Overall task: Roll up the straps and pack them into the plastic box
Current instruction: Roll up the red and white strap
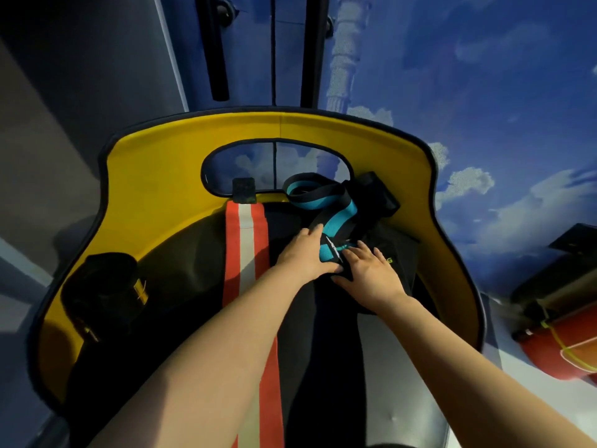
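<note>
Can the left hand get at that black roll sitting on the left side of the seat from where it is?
Probably yes. The left hand rests on the teal strap, fingers straight, and the seat surface between it and the black roll shows nothing in the way.

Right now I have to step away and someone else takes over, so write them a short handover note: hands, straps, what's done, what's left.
Left hand: fingers fairly straight, resting on the teal and black strap on the chair seat.
Right hand: fingers spread, pressing the near end of the same strap beside the left hand.
The strap lies unrolled, its far end looped against the yellow chair back. A black rolled bundle sits at the seat's left edge; whether it is a finished strap cannot be told.
No plastic box is in view.
Left: roll this strap, find the box, pack the straps.
</note>
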Tool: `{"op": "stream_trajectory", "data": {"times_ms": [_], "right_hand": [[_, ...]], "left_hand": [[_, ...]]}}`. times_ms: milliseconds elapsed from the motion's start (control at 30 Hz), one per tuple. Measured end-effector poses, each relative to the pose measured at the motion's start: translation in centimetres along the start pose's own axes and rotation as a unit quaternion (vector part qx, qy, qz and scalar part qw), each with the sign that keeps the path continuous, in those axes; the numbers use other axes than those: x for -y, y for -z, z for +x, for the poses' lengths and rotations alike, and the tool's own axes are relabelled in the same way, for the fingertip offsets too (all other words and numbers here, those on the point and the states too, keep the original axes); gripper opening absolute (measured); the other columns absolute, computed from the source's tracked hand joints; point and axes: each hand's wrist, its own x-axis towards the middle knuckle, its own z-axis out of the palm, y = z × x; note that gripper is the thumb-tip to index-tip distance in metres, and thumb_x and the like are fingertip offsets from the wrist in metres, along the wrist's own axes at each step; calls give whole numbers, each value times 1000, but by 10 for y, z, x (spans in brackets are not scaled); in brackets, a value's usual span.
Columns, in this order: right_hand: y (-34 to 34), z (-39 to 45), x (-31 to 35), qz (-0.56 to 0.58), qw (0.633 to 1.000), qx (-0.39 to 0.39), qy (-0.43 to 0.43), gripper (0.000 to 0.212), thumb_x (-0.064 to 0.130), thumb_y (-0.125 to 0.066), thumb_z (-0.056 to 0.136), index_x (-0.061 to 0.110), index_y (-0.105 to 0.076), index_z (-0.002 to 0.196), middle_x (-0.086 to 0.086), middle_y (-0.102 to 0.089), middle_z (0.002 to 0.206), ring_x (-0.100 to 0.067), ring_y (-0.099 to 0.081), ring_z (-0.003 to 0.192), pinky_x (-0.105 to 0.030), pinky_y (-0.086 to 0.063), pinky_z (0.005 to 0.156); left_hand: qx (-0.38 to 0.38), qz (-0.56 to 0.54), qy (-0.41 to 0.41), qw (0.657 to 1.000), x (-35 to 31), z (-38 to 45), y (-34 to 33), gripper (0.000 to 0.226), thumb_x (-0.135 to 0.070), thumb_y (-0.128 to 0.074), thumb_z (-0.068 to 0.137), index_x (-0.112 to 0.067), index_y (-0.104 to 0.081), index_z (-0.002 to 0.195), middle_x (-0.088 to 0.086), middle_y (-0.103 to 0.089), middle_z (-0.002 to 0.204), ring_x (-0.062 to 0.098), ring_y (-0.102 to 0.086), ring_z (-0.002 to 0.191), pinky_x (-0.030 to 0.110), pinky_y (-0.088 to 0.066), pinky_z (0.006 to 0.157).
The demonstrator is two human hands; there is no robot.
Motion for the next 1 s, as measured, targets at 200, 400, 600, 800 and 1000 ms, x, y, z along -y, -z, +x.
{"op": "stream_trajectory", "data": {"times_ms": [200,400,600,800,1000], "right_hand": [[6,1,-5,25,999,30,-8,87,61,-52,84,13,-19,148,-4,-19,157,-18,-4,146,-39,-4,119],[18,-7,-10,63,996,39,-48,84,53,-53,88,13,-14,150,-5,-17,157,-19,-8,146,-38,-6,118],[25,-10,0,233,970,-64,-7,73,25,-67,85,16,-28,147,-4,-33,150,-20,-30,139,-24,-22,110],[28,-7,26,255,959,-27,124,72,33,-76,75,16,-44,137,-2,-29,152,-17,-19,143,-28,-17,116],[38,-15,51,335,936,-66,82,43,35,-77,74,24,-51,106,9,-57,101,-6,-54,90,-10,-36,70]], "left_hand": [[-44,-113,-14,992,21,-1,16,54,-21,-79,72,-14,-56,120,6,-61,117,17,-57,101,24,-44,83],[-50,-320,-3,946,42,-23,49,32,-9,-64,86,-17,-60,117,0,-61,111,17,-55,110,32,-48,95],[18,-462,21,886,60,-56,73,33,0,-51,92,-16,-54,121,2,-55,122,14,-49,118,30,-47,96],[96,-591,-14,801,70,-83,91,37,6,-37,89,-6,-53,120,10,-63,111,21,-62,101,28,-57,79],[-18,-563,49,825,66,-95,81,49,6,-35,92,-21,-42,132,8,-47,133,25,-55,108,40,-51,86]]}}
